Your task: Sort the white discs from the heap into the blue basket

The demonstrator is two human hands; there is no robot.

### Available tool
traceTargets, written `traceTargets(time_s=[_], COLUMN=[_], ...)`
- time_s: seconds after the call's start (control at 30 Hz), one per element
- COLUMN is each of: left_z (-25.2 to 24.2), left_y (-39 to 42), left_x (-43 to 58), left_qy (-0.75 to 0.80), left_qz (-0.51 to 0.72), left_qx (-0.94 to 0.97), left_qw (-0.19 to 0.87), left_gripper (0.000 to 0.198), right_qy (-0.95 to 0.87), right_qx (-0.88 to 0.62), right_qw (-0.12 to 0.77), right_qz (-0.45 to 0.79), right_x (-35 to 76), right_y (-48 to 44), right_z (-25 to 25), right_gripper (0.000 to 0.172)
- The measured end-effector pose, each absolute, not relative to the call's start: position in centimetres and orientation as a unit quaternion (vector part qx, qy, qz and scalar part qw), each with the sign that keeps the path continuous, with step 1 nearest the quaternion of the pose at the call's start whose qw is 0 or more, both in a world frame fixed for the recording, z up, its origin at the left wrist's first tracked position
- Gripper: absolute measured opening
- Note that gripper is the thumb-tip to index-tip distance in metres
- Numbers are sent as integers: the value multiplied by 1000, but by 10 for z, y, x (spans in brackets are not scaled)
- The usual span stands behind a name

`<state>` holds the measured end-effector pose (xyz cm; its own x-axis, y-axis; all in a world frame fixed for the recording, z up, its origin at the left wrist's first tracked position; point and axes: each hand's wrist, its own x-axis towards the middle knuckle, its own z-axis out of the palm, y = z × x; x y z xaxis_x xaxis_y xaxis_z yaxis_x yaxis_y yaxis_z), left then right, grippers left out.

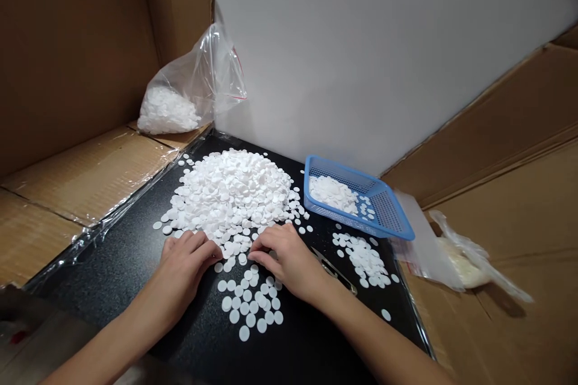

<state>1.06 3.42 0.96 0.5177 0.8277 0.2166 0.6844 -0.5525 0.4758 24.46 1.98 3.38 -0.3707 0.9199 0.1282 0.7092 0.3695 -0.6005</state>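
Observation:
A large heap of small white discs lies on a black mat. My left hand rests palm down at the heap's near edge, fingers stretched toward the discs. My right hand lies beside it, fingers curled down onto discs at the same edge. Between and below my hands, a flat spread of discs lies in a single layer. A smaller group of discs sits to the right, and metal tweezers lie just past my right wrist.
A blue plastic basket with some discs stands at the mat's back right. A clear bag of discs leans at the back left. Another plastic bag lies at right. Cardboard walls surround the mat, with a white wall behind.

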Motion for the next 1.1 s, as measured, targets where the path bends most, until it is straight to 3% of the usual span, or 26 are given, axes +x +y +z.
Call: traceTargets(time_s=[0.23, 0.4, 0.6, 0.87, 1.1], left_z=[8, 10, 8, 6, 13], left_y=[30, 28, 27, 21, 20], left_x=[16, 21, 26, 15, 3], left_qy=[461, 452, 447, 438, 422], left_qz=[183, 185, 199, 236, 269], left_qx=[850, 854, 856, 847, 834], left_qw=[177, 179, 167, 185, 230], left_gripper=[6, 9, 13, 8, 19], right_qy=[-743, -722, -668, -768, -776], right_qx=[-570, -590, -630, -548, -540], right_qw=[233, 245, 159, 207, 199], right_qz=[260, 265, 364, 257, 258], right_x=[222, 235, 257, 233, 231], right_y=[19, 17, 20, 18, 18], right_z=[25, 30, 43, 35, 29], right_gripper=[18, 16, 17, 9, 12])
